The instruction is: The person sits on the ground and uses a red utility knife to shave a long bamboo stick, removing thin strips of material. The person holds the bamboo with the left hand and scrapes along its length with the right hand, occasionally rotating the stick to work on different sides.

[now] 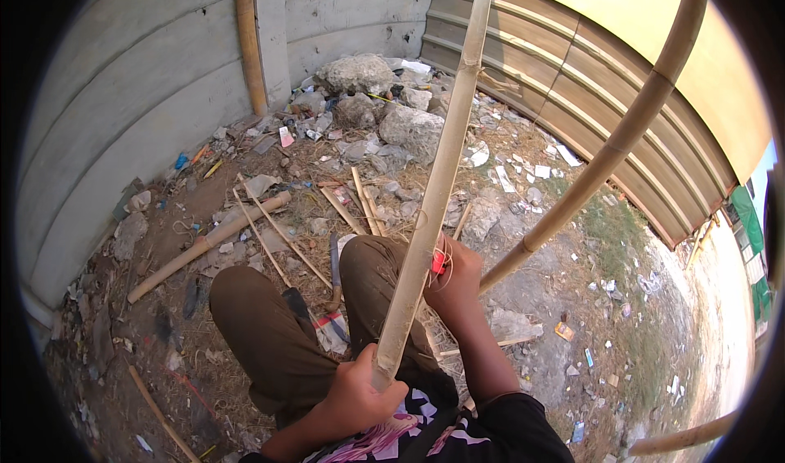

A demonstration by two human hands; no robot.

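Note:
A long split bamboo strip (446, 164), hollow face toward me, slants up from my lap past my knees. Its lower end is wrapped by the closed fingers of my left hand (360, 396). Farther up, my right hand (458, 279) is closed on a small red tool (439, 260) against the strip's right edge. The tool's blade, if it has one, is hidden. Thin pale shavings curl around these fingers. Between my knees a long-bladed knife (334, 271) lies on the ground, beside thin bamboo slats (284, 238).
A whole bamboo pole (597, 164) rises at the right, and a shorter bamboo piece (208, 246) lies at the left. Rocks (413, 132) and litter are heaped in the corner between a concrete wall (155, 78) and a corrugated metal fence (564, 78). Another bamboo end (683, 437) enters lower right.

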